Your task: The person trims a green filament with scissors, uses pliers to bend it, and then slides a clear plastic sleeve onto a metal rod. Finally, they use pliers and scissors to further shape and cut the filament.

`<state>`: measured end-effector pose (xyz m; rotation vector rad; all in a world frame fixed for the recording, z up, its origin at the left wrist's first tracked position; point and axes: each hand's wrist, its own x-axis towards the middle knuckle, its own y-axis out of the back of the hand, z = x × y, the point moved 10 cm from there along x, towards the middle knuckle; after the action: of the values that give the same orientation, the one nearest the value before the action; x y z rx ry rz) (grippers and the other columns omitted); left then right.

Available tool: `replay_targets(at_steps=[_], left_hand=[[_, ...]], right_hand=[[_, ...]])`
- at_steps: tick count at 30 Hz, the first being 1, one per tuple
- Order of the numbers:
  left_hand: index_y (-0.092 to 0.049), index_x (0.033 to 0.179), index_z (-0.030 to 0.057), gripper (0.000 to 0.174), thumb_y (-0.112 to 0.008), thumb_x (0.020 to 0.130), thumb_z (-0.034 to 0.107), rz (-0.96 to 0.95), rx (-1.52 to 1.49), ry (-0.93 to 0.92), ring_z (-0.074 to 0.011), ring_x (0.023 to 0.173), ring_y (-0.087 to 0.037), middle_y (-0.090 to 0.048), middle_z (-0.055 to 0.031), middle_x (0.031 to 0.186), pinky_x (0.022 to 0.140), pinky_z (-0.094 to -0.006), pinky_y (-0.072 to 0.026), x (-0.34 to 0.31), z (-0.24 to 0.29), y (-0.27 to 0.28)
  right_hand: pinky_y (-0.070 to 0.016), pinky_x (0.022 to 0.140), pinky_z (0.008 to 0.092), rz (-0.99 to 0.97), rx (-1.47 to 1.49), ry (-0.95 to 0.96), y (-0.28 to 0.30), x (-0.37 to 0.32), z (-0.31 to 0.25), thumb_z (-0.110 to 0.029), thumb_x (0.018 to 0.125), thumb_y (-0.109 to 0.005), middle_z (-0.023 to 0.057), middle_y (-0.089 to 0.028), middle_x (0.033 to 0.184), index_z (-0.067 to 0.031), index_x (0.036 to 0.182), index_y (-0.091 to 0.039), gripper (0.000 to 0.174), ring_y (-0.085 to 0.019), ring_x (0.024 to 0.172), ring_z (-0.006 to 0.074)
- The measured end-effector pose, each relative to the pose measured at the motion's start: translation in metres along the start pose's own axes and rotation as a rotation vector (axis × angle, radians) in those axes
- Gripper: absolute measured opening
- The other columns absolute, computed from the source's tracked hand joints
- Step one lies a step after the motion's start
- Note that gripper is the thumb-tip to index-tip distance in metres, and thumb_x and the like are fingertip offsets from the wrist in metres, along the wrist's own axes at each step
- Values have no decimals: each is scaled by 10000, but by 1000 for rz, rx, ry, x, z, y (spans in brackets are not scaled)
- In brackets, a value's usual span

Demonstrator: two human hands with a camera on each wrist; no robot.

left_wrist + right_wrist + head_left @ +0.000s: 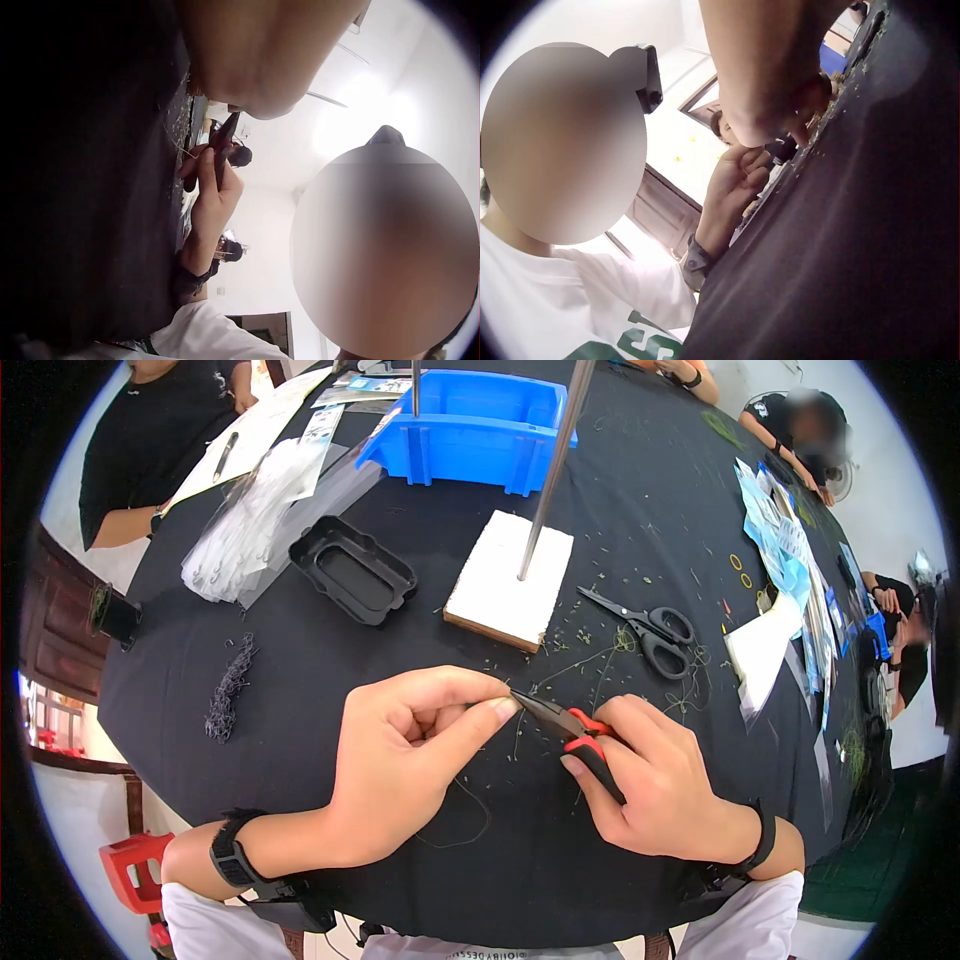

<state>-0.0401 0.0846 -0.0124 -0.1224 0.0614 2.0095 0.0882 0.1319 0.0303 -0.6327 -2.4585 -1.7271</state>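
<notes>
In the head view my right hand [655,775] grips needle-nose pliers [590,745] with red and black handles. Their dark tips reach to the fingertips of my left hand [405,760], whose thumb and forefinger pinch a tiny piece, mostly hidden. A thin line [488,822] hangs in a loop below that hand. The left wrist view shows the pliers [225,135] from the side, meeting the underside of the left hand [262,52]. Seen from the right wrist, the left hand [739,176] has its fingers curled in.
Black scissors [650,630] lie beyond the pliers among green line scraps. Ahead stand a white block [495,595] with a metal rod [550,490], a black tray [350,570] and a blue bin [450,450]. A dark tangled bundle [230,690] lies left; plastic packets [790,570] lie right.
</notes>
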Motion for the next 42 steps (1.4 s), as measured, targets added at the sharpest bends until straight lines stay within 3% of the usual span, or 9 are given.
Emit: replay_targets(at_steps=[11, 14, 20, 29, 35, 42], left_hand=[[-628, 929, -33, 145, -607, 859, 93, 27, -218, 156, -3, 412, -238, -368, 74, 518, 374, -196, -161, 1, -9, 1], [-625, 928, -25, 152, -612, 859, 110, -1, -309, 245, -5, 422, -231, -340, 82, 523, 376, -194, -159, 0, -15, -3], [-622, 926, -9, 141, -612, 859, 114, -46, -393, 333, -7, 426, -223, -317, 87, 527, 374, -196, -156, -2, -22, -10], [-623, 920, -8, 129, -610, 859, 106, -65, -366, 320, -8, 421, -237, -331, 81, 524, 367, -194, -169, -2, -21, -11], [-632, 921, -14, 123, -608, 861, 90, -55, -337, 313, -7, 421, -242, -350, 76, 526, 366, -193, -174, -1, -22, -10], [-654, 927, -28, 136, -609, 863, 83, -28, -226, 264, -1, 407, -266, -434, 56, 542, 363, -194, -175, -1, -18, -7]], right_hand=[[-458, 637, 341, 181, -10, -15, 18, 4, 8, -93, 663, -729, 139, -536, 949, 47, 785, -591, 231, -551, 797, 275], [-461, 687, 342, 155, -43, -22, 16, 5, 11, 13, 624, -703, 163, -530, 992, 57, 834, -583, 246, -546, 828, 295], [-450, 699, 353, 158, -88, -29, 15, 5, 12, 2, 604, -720, 160, -531, 996, 60, 825, -579, 269, -540, 836, 298], [-429, 620, 337, 164, -135, 3, 15, 5, 7, -19, 566, -742, 133, -521, 900, 41, 753, -592, 247, -518, 759, 269], [-385, 469, 289, 225, -135, 58, 21, 2, 4, -195, 619, -788, 74, -453, 751, 4, 689, -595, 286, -493, 609, 199], [-355, 401, 277, 199, -16, -2, 18, 0, 16, -215, 645, -793, 65, -438, 663, -1, 620, -597, 291, -457, 496, 177]])
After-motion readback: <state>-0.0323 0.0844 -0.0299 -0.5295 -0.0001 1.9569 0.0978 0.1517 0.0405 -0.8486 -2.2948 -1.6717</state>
